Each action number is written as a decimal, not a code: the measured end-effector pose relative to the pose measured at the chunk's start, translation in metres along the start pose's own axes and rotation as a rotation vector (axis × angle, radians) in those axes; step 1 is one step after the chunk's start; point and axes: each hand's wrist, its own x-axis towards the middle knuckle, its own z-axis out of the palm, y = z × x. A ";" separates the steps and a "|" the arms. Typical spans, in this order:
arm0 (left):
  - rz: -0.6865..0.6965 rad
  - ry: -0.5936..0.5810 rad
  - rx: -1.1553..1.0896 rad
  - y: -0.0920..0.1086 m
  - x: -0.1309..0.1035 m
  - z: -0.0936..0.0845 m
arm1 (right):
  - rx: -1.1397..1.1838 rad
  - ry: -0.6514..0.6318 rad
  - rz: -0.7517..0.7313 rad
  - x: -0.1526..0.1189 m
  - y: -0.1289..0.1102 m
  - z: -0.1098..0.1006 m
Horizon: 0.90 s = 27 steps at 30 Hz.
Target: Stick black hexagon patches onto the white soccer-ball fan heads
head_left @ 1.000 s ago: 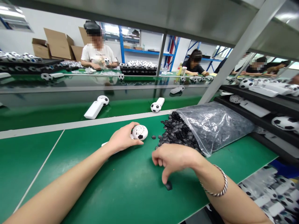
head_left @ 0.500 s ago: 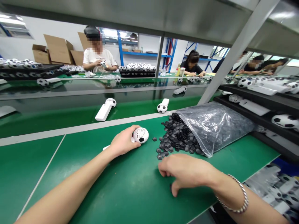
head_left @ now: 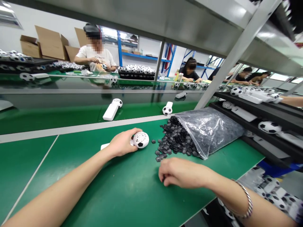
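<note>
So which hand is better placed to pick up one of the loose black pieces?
Probably the right hand: it sits just below the black pieces, while the left hand holds the football-patterned fan.

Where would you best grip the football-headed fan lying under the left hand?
Grip the white handle, coming from the left: the fan lies flat with its round head to the right, and the left hand already covers the neck.

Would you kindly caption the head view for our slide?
Left hand holds a soccer-ball fan; right hand rests near spilled black pieces.

No legible text or labels anywhere
</note>
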 end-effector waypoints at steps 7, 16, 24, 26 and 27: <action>0.215 0.019 0.133 0.000 -0.004 0.000 | 0.136 0.638 -0.122 0.065 0.018 -0.023; 0.142 0.021 0.229 -0.007 0.001 0.004 | 0.385 0.649 -0.074 0.065 0.039 -0.008; 0.156 -0.048 0.113 -0.006 -0.001 -0.001 | 0.417 0.710 -0.012 0.066 0.040 -0.008; 0.135 -0.036 0.097 -0.006 0.000 0.000 | 0.260 0.746 -0.042 0.066 0.039 -0.008; 0.129 -0.031 0.093 -0.006 0.000 0.001 | 0.193 0.764 -0.058 0.066 0.038 -0.009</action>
